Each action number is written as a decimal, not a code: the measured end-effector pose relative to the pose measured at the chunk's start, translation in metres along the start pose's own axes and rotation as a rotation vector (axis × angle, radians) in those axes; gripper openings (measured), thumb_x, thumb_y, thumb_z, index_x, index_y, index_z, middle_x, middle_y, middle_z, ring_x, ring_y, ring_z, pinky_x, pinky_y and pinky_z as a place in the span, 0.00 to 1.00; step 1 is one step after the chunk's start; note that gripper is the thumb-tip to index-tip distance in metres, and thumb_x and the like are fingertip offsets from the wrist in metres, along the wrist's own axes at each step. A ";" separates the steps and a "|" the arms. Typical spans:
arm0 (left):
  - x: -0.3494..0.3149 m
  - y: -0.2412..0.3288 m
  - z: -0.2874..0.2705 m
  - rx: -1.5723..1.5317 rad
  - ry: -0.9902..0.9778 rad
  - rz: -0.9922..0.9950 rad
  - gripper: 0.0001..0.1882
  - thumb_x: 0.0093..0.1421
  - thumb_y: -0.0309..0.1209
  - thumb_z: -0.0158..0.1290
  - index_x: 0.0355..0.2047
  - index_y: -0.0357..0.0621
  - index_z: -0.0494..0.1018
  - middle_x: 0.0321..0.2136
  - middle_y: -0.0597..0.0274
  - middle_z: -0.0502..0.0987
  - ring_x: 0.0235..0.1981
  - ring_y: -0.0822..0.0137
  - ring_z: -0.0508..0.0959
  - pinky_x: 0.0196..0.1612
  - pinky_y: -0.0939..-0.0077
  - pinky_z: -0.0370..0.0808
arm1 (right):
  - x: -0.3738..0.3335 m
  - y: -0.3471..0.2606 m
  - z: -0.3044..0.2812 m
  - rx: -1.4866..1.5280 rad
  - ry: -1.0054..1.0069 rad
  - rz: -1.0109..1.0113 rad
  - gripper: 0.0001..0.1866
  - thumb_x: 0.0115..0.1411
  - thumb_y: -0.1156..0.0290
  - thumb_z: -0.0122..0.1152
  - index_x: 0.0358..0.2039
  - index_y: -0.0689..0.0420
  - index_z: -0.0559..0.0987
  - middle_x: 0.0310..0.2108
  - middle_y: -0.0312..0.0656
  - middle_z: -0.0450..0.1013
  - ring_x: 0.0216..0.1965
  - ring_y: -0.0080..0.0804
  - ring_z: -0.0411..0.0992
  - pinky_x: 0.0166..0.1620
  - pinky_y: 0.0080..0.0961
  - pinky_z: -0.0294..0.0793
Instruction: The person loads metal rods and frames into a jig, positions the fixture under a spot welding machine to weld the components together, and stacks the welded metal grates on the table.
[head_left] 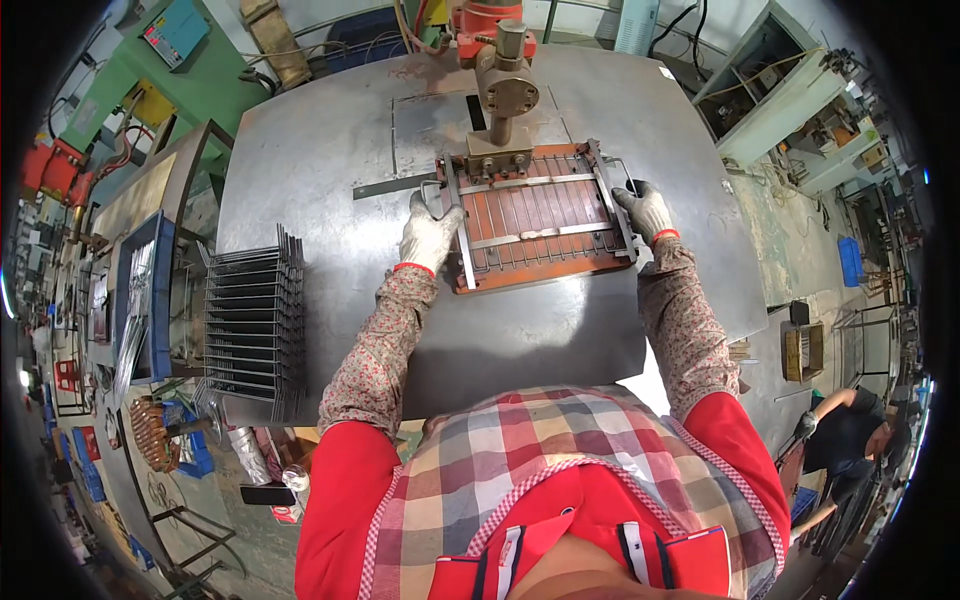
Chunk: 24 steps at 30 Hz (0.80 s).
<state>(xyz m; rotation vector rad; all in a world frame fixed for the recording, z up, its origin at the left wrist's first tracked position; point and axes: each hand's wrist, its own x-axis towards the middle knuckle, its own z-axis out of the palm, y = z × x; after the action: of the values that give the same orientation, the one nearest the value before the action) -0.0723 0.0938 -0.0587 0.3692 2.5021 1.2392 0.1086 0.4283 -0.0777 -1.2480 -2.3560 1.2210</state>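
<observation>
A flat reddish-brown jig (575,264) lies slightly turned on the steel table, with thin metal wires (545,207) set side by side in it and metal strips across them. My left hand (430,232), in a pale work glove, is closed on the jig's left side by its wire handle. On the opposite side, my right hand (648,210), gloved too, grips the right edge next to the other handle. The steel head of a spot welding machine (508,90) comes down over the jig's far edge; whether it touches the wires I cannot tell.
A stack of wire racks (255,320) stands at the table's left edge. Beyond it is a blue bin (160,300) holding metal rods. The grey steel table (660,110) has slots behind the jig. Another person (850,430) is at the lower right.
</observation>
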 end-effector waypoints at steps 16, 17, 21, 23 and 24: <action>0.021 -0.059 -0.079 0.006 0.021 0.007 0.38 0.47 0.50 0.60 0.51 0.32 0.66 0.41 0.48 0.75 0.40 0.60 0.76 0.44 0.69 0.72 | -0.038 -0.058 0.068 -0.178 -0.092 -0.095 0.39 0.50 0.50 0.63 0.51 0.70 0.65 0.44 0.65 0.70 0.49 0.55 0.70 0.51 0.39 0.69; 0.021 -0.060 -0.080 -0.025 -0.007 -0.022 0.37 0.47 0.50 0.60 0.49 0.33 0.67 0.41 0.46 0.75 0.41 0.57 0.76 0.45 0.67 0.72 | -0.037 -0.057 0.069 -0.164 -0.108 -0.118 0.39 0.49 0.50 0.63 0.51 0.70 0.65 0.44 0.65 0.70 0.49 0.55 0.70 0.51 0.39 0.69; 0.017 -0.062 -0.077 -0.125 0.037 -0.017 0.35 0.47 0.49 0.60 0.47 0.33 0.69 0.38 0.49 0.76 0.38 0.58 0.76 0.40 0.67 0.73 | -0.043 -0.061 0.068 -0.143 -0.078 -0.140 0.40 0.49 0.51 0.64 0.52 0.70 0.64 0.45 0.65 0.70 0.49 0.55 0.69 0.51 0.38 0.69; 0.017 -0.058 -0.083 -0.145 -0.032 -0.078 0.34 0.48 0.48 0.60 0.47 0.33 0.69 0.39 0.49 0.76 0.37 0.59 0.76 0.38 0.67 0.73 | -0.043 -0.059 0.068 -0.132 -0.086 -0.123 0.39 0.49 0.52 0.64 0.53 0.68 0.64 0.45 0.64 0.70 0.50 0.55 0.69 0.52 0.38 0.69; 0.017 -0.057 -0.085 -0.168 -0.039 -0.080 0.33 0.49 0.48 0.59 0.46 0.33 0.69 0.38 0.49 0.75 0.37 0.59 0.76 0.38 0.67 0.73 | -0.040 -0.060 0.066 -0.111 -0.124 -0.089 0.40 0.49 0.52 0.64 0.55 0.67 0.63 0.46 0.64 0.70 0.50 0.55 0.69 0.52 0.37 0.68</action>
<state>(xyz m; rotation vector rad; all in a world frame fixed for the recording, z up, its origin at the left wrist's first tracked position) -0.1263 0.0055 -0.0588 0.2477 2.3352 1.3837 0.0641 0.3418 -0.0673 -1.1148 -2.5703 1.1868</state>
